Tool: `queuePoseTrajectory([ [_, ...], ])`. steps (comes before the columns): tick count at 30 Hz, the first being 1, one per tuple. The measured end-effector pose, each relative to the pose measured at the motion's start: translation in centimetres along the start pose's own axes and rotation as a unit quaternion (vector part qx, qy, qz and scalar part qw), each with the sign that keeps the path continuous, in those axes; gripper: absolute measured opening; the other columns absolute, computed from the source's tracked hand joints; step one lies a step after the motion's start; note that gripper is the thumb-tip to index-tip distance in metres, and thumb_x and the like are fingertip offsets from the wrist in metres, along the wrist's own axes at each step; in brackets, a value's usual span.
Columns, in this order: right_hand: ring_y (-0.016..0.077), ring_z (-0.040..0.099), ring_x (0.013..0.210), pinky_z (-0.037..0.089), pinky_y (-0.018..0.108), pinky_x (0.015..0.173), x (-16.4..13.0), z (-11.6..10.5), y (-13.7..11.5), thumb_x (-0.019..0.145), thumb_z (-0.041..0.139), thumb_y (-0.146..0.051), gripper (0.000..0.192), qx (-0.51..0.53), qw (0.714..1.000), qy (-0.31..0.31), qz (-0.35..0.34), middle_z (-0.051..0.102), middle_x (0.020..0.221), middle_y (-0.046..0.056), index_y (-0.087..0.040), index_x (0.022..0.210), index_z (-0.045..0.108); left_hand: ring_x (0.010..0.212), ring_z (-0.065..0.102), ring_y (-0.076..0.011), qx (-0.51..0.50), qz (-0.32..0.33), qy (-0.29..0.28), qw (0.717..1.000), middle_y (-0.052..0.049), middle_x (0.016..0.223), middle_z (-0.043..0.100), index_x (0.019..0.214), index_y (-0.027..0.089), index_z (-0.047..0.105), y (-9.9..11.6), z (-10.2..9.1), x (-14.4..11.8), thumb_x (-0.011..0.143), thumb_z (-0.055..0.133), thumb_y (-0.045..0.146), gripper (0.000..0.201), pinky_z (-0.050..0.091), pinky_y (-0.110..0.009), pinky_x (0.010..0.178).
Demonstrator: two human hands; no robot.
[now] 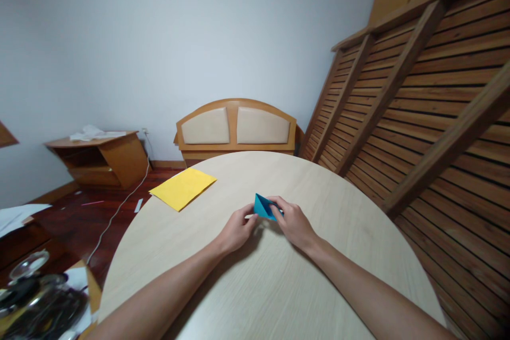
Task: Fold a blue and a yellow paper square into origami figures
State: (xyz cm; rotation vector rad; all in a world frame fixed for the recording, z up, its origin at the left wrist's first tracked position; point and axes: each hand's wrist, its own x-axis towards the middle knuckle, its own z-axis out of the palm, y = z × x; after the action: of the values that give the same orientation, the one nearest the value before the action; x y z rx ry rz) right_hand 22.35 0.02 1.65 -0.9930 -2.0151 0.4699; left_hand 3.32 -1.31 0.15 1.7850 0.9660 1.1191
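Observation:
A small folded blue paper (263,206) rests on the round light-wood table (258,287), roughly at its middle. My right hand (292,221) pinches its right side, fingers curled over the fold. My left hand (237,231) touches the paper's lower left corner with the fingertips. Both forearms lie across the tabletop toward me. A yellow sheet of paper (183,188) lies flat near the table's far left edge, away from both hands.
A slatted wooden wall (430,117) runs along the right of the table. Beyond the table stands a padded wooden headboard (237,128). A low wooden cabinet (99,156) sits at the left wall, a white cable (115,212) trails over the dark floor, and cluttered items (35,297) lie at bottom left.

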Motion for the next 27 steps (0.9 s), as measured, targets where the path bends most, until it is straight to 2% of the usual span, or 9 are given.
queuePoseTrajectory([
  [4, 0.0194, 0.069, 0.1, 0.051, 0.032, 0.089, 0.2, -0.2, -0.1, 0.095, 0.049, -0.022, 0.027, 0.03, 1.0, 0.003, 0.002, 0.074, 0.108, 0.003, -0.024, 0.113, 0.069, 0.109, 0.064, -0.0281, 0.015, -0.013, 0.001, 1.0, -0.016, 0.117, 0.071, 0.114, 0.015, 0.072, -0.1, -0.3, 0.2, 0.094, 0.054, 0.04, 0.037, 0.052, -0.041, 0.094],
  [13, 0.0216, 0.069, 0.097, 0.052, 0.038, 0.091, 0.3, -0.2, 0.6, 0.091, 0.051, -0.023, 0.028, 0.085, 0.996, 0.017, 0.018, 0.075, 0.105, 0.006, -0.022, 0.108, 0.074, 0.105, 0.065, -0.0277, -0.005, -0.005, -0.012, 1.0, -0.014, 0.113, 0.071, 0.114, 0.017, 0.072, -0.3, -0.4, 0.3, 0.095, 0.052, 0.045, 0.04, 0.047, -0.042, 0.098],
  [19, 0.0214, 0.066, 0.107, 0.05, 0.039, 0.096, 0.3, 0.0, 0.8, 0.086, 0.049, -0.015, 0.03, 0.108, 0.994, 0.032, -0.004, 0.073, 0.111, 0.007, -0.022, 0.101, 0.074, 0.097, 0.063, -0.0255, 0.003, -0.018, -0.011, 1.0, -0.013, 0.106, 0.073, 0.112, 0.015, 0.072, -0.2, -0.7, 0.3, 0.097, 0.045, 0.054, 0.049, 0.048, -0.038, 0.091],
  [24, 0.0211, 0.066, 0.109, 0.051, 0.039, 0.096, 0.5, 0.0, 0.8, 0.085, 0.048, -0.015, 0.032, 0.123, 0.992, 0.035, -0.009, 0.073, 0.114, 0.008, -0.022, 0.098, 0.076, 0.092, 0.063, -0.0239, -0.018, -0.026, -0.013, 0.999, -0.014, 0.105, 0.072, 0.11, 0.012, 0.071, -0.3, -0.6, 0.4, 0.093, 0.053, 0.052, 0.047, 0.048, -0.036, 0.085],
  [27, 0.0214, 0.066, 0.109, 0.051, 0.04, 0.097, 0.6, -0.1, 1.0, 0.086, 0.05, -0.019, 0.031, 0.135, 0.99, 0.036, -0.001, 0.072, 0.115, 0.009, -0.022, 0.099, 0.077, 0.085, 0.062, -0.0219, -0.012, -0.033, -0.008, 0.999, -0.013, 0.095, 0.071, 0.103, 0.011, 0.07, -0.5, -0.5, 0.4, 0.092, 0.055, 0.051, 0.045, 0.048, -0.034, 0.08],
])
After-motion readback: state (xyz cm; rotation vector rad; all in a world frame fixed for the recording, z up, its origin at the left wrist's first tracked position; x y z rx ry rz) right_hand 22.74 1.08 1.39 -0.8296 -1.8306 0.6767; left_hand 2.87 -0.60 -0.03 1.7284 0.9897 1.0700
